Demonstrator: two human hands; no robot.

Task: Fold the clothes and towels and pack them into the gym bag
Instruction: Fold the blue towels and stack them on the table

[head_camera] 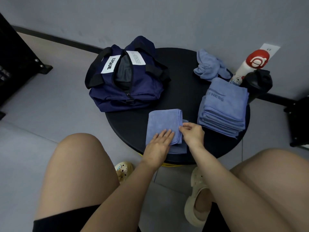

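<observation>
— Fingers [164, 133] of our left hand [157, 144] lie flat on the folded towel [161, 124]; our right hand [192, 133] pinches its edge.
— We see it on the counter [182, 84], before the unzipped gym bag [127, 84], beside the towel stack [222, 108].

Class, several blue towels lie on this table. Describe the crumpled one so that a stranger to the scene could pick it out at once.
Start at the round black table. Behind the neat stack of folded towels on its right side, at the far edge by the white bottle with a red cap, lies the crumpled towel. It alone is bunched and unfolded; the towel under the hands lies flat near the front.
</observation>
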